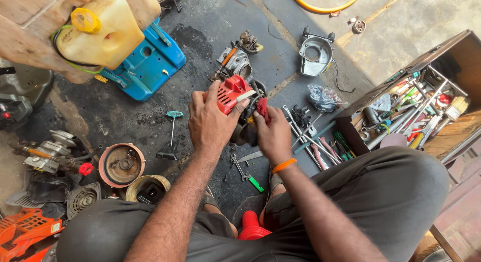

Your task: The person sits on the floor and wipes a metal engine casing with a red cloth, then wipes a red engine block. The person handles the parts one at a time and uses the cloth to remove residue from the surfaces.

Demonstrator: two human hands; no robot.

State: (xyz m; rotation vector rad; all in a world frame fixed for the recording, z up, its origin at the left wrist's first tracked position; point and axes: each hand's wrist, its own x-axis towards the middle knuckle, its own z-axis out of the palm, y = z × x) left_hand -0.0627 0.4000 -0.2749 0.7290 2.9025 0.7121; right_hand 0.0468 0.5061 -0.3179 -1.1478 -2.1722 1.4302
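Nearest, a red funnel [251, 227] stands between the knees. Beyond it, over the dark floor, the left hand [210, 122] wraps its fingers round the small engine's red cover [232, 93]. The right hand [273, 134] presses a red rag [262, 109] against that engine with fingers curled together. Farther right, loose tools [313, 142] and a wooden toolbox [426, 109]; far left, a blue case [148, 66].
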